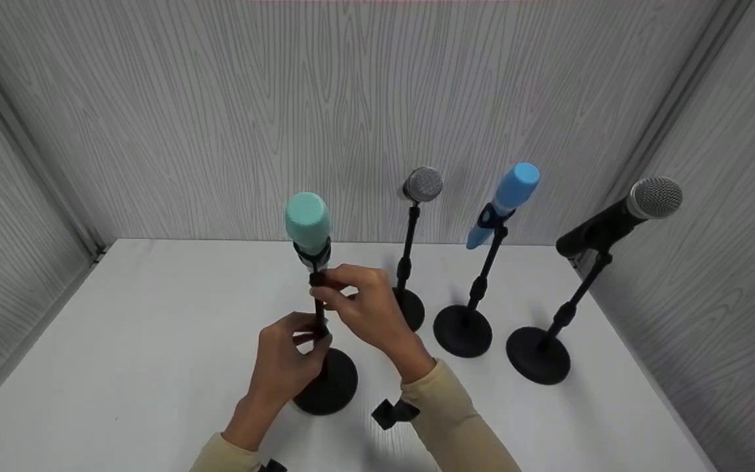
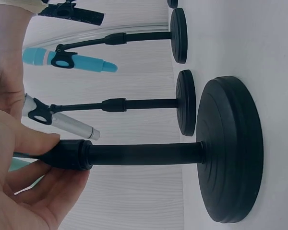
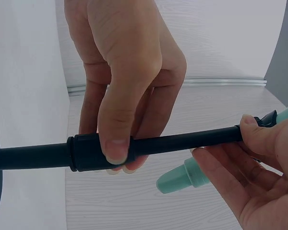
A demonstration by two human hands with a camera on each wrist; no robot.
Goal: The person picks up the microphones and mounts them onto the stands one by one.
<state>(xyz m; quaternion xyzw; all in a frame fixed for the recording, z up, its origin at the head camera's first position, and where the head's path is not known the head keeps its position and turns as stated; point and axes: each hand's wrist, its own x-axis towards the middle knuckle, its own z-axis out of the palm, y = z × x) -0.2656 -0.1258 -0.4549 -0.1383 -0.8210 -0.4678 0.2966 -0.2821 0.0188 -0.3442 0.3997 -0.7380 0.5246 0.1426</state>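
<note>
A black microphone stand (image 2: 144, 154) with a round base rises from the white table, bearing a mint-green microphone (image 1: 307, 223) in its clip. My left hand (image 1: 286, 360) pinches the thick collar of the stand's pole between thumb and fingers, above the base. Higher up, just under the clip, my right hand (image 1: 367, 305) grips the thin upper rod with thumb and fingertips. In the right wrist view the green microphone's tail end (image 3: 177, 179) hangs below the rod, tilted, and part of it is hidden behind the right hand.
To the right stand a silver-headed microphone (image 1: 424, 184), a blue microphone (image 1: 515, 187) and a black microphone (image 1: 613, 223), each on a round-based black stand. Grey wood-grain panels (image 1: 220, 118) enclose the white table (image 1: 122, 341) at the back and sides.
</note>
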